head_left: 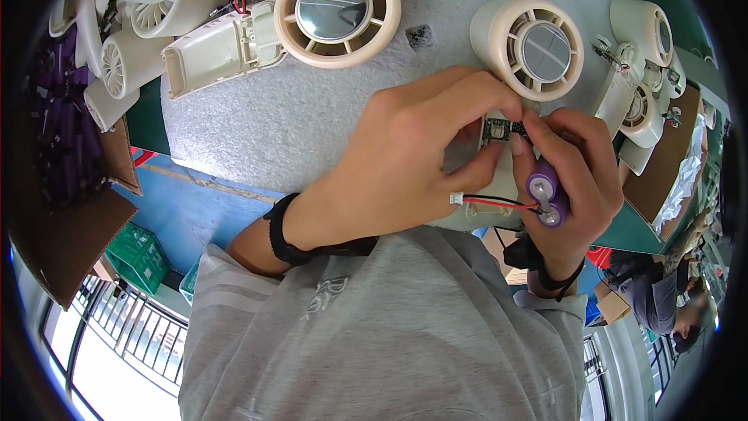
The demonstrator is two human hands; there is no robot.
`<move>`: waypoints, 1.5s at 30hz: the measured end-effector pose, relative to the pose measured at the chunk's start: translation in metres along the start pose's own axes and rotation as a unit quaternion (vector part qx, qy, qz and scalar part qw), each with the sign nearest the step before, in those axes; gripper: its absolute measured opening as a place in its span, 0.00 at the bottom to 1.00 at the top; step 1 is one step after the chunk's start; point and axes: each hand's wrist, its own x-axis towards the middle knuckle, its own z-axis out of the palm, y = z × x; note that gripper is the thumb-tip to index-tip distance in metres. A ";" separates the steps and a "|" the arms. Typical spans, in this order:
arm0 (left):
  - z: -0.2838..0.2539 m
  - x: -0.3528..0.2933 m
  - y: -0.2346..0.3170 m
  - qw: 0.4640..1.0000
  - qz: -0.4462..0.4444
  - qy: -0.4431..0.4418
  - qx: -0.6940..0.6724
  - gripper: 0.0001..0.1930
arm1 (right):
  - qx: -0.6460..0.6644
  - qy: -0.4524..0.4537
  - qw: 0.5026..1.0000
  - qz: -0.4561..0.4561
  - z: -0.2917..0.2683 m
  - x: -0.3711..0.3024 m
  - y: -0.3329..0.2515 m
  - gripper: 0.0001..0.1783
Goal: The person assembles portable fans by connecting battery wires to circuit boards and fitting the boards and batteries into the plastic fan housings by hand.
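Note:
My left hand (pixel 413 148) is curled round a small green circuit board (pixel 496 131), its thumb and index finger at opposite edges. The board lies over an open cream fan handle (pixel 502 179), mostly covered by my hands. My right hand (pixel 580 168) has a purple two-cell battery pack (pixel 543 185) tucked in its curled fingers, while its fingertips meet the board's right end. Red and black wires run left from the pack to a white plug (pixel 456 198), which hangs loose below my left thumb. Just beyond my fingers sits a round cream fan head (pixel 527 48).
Another cream fan (pixel 337 12) and an open handle shell (pixel 226 47) lie at the far left, beside several piled fan parts (pixel 128 58). More fan bodies (pixel 643 101) stand at the right. A cardboard box (pixel 70 257) of purple batteries is left; a person (pixel 654 296) is lower right.

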 end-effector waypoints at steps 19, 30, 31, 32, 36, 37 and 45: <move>-0.006 0.001 0.004 0.998 0.043 -0.019 0.049 0.18 | 0.365 0.041 0.898 0.244 -0.025 -0.025 0.010 0.14; 0.000 0.000 -0.001 0.999 0.041 0.006 0.034 0.15 | 0.125 0.005 0.981 0.147 -0.013 -0.020 0.001 0.04; -0.001 0.000 -0.001 0.999 0.043 0.003 0.033 0.15 | 0.112 0.014 0.985 0.130 -0.012 -0.020 0.001 0.05; -0.001 0.000 -0.001 0.999 0.043 0.004 0.033 0.15 | 0.099 0.023 0.988 0.114 -0.011 -0.021 0.000 0.05; -0.002 -0.001 -0.002 0.999 0.036 -0.010 0.022 0.12 | 0.072 0.021 0.993 0.086 -0.011 -0.022 -0.003 0.06; -0.002 -0.001 -0.002 0.999 0.036 -0.011 0.022 0.12 | 0.066 0.016 0.994 0.080 -0.012 -0.022 -0.003 0.07; -0.005 0.001 -0.006 0.997 0.056 -0.017 0.044 0.12 | 0.136 -0.105 0.972 0.162 -0.013 -0.013 -0.004 0.02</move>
